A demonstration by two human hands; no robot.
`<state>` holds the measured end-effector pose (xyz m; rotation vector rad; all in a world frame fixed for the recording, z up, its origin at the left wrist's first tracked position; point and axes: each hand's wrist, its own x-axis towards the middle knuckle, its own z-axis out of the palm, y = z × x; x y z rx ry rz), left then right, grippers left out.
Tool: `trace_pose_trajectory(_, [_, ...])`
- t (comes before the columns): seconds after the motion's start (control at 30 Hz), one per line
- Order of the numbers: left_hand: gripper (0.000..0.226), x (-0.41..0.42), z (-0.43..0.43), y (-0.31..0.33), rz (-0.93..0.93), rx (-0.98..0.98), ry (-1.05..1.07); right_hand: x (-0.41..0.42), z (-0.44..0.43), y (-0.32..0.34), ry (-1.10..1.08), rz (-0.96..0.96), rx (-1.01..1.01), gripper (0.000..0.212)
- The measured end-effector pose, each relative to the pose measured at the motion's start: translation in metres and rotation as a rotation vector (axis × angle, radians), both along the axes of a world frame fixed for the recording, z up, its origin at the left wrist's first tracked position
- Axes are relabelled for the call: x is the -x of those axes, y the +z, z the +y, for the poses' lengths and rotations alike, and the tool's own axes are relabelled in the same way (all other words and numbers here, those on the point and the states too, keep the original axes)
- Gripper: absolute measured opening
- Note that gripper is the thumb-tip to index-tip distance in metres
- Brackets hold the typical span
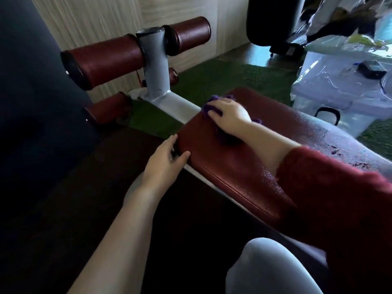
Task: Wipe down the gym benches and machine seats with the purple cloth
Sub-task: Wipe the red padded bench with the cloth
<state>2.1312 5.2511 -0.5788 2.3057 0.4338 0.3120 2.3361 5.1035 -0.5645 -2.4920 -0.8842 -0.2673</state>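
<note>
The right hand [230, 112] is lying palm down on the purple cloth [226, 137], fingers spread flat and pressing it onto the dark red bench [222, 166]. The cloth is sitting bunched on the top of the pad near its far end, showing past the fingertips and under the wrist. The arm is reaching in from the right in a red sleeve [339, 198].

The left hand [164, 164] is gripping the near corner of the same pad, thumb lying on the top and fingers wrapping round the end edge.

Fine droplets [314, 132] are glistening on the pad to the right of the cloth, while the part near the left hand is looking matt.

Beyond the pad's end a white post [156, 75] is standing upright, carrying dark red rollers [104, 60] on either side. Green turf [222, 79] is showing behind the bench. At the right a clear plastic box [339, 96] with a black handle [327, 114] is sitting on the turf, with a small black adapter [372, 68] lying on its lid. A knee [269, 270] in pale grey is showing at the bottom.
</note>
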Motion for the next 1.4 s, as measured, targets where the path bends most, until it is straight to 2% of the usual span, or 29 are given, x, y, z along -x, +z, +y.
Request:
trace_pose_trajectory(0.07, [0.069,0.004,-0.004,0.001,-0.021,0.022,0.020,0.041,0.001,0.000,0.181,-0.027,-0.004,0.036])
trace_pose_trajectory(0.17, [0.064,0.010,-0.009,0.005,-0.041,0.038,0.000,0.080,-0.004,0.000,0.324,-0.015,0.013,0.035])
trace_pose_trajectory(0.33, [0.079,0.017,-0.007,0.008,0.024,0.004,-0.004,0.072,-0.003,0.003,0.358,0.026,-0.004,0.034])
trace_pose_trajectory(0.47, [0.077,0.011,-0.004,0.009,0.016,-0.031,0.000,0.029,0.007,0.006,0.357,-0.015,0.003,0.033])
trace_pose_trajectory(0.57, [0.078,0.006,-0.003,0.010,0.033,-0.064,0.005,-0.019,-0.003,0.005,0.214,-0.017,-0.010,0.031])
trace_pose_trajectory(0.67, [0.078,0.003,-0.001,0.010,0.035,-0.092,-0.007,-0.067,-0.020,0.001,-0.102,-0.002,-0.072,0.032])
trace_pose_trajectory(0.73, [0.080,0.004,0.000,0.009,0.044,-0.090,-0.014,-0.088,-0.022,0.002,-0.325,0.046,-0.043,0.036])
trace_pose_trajectory(0.8, [0.082,0.005,0.002,0.009,0.048,-0.087,-0.012,-0.090,-0.016,0.005,-0.430,0.106,-0.007,0.042])
trace_pose_trajectory(0.87, [0.083,0.006,0.002,0.009,0.054,-0.085,-0.015,-0.076,-0.007,0.005,-0.359,0.105,0.028,0.042])
trace_pose_trajectory(1.03, [0.072,0.007,0.007,0.012,0.034,-0.059,-0.043,0.032,-0.003,-0.002,0.179,-0.053,0.065,0.036])
trace_pose_trajectory(1.13, [0.061,0.004,0.010,0.015,0.013,-0.058,-0.056,0.095,-0.037,-0.005,0.336,-0.029,0.045,0.036])
trace_pose_trajectory(1.23, [0.059,-0.004,0.006,0.020,-0.028,-0.115,-0.069,0.098,-0.078,-0.006,0.466,-0.003,0.092,0.036])
trace_pose_trajectory(1.3, [0.062,-0.013,-0.003,0.024,-0.056,-0.183,-0.123,0.068,-0.099,-0.006,0.412,0.018,0.098,0.035])
trace_pose_trajectory(1.4, [0.066,-0.024,-0.026,0.029,-0.072,-0.276,-0.228,0.000,-0.137,-0.011,0.064,-0.051,-0.005,0.033])
